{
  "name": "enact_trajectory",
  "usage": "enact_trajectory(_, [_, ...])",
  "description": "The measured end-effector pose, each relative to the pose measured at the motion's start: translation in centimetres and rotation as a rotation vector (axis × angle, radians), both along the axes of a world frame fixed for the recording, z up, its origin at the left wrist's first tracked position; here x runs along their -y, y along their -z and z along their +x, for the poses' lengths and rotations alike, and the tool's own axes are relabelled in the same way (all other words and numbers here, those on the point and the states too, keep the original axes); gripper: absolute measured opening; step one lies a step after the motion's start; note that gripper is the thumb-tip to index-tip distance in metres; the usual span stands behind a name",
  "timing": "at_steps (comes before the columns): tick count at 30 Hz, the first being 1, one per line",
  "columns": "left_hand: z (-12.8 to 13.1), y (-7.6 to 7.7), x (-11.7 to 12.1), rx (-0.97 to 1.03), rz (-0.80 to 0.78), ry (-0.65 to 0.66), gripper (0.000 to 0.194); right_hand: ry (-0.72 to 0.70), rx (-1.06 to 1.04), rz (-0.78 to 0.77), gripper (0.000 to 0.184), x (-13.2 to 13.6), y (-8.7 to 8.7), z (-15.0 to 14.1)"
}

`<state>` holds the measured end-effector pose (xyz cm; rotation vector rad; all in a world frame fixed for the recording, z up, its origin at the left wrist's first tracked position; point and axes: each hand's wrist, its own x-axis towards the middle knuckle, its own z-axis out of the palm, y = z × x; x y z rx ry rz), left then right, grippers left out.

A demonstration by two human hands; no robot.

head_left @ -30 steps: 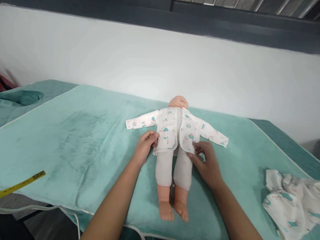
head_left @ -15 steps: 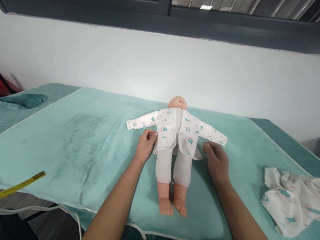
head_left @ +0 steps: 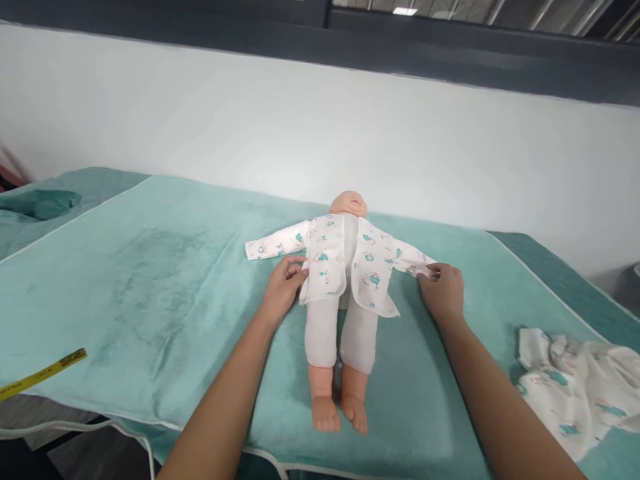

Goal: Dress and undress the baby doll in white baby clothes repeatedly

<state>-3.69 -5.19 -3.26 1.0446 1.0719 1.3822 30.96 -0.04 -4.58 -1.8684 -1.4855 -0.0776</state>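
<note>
A baby doll (head_left: 349,203) lies on its back with its feet toward me. It wears a white baby jacket (head_left: 326,257) with a teal animal print, hanging open down the front over a pale cloth body. My left hand (head_left: 286,287) pinches the jacket's side edge near the hem. Out at the sleeve on the right, my right hand (head_left: 443,290) has its thumb and fingers closed on the cuff end, covering it. The opposite sleeve lies stretched out, with no hand on it.
A green plush cover (head_left: 200,320) spreads beneath everything. Crumpled printed white clothing (head_left: 575,393) lies at the right. At the left front edge is a yellow strip (head_left: 45,375) with dark markings. Behind the doll rises a white wall (head_left: 300,127) below a dark window frame.
My right hand has let go of the jacket's lower front and moved outward and up to the sleeve end. The jacket's lower corner now flares outward. My left hand stays at the other side edge.
</note>
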Motion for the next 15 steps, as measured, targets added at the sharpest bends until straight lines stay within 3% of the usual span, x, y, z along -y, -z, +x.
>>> enact_trajectory(5, [-0.3,-0.3,0.0,0.250,-0.026,-0.114,0.030,0.197,-0.052,-0.099,0.038,0.2,0.1,2.0])
enact_trajectory(9, [-0.5,-0.3,0.0,0.346,-0.013,-0.145,0.028,0.127,-0.096,-0.147,0.036,0.0,-0.2,2.7])
enact_trajectory(11, [-0.4,-0.3,0.0,0.303,-0.006,-0.124,0.026,0.076,-0.108,-0.096,0.037,-0.6,-0.4,3.0])
enact_trajectory(15, [-0.2,-0.2,-0.1,0.283,-0.004,-0.112,0.022,0.107,-0.146,0.017,0.035,-2.0,-0.5,4.1])
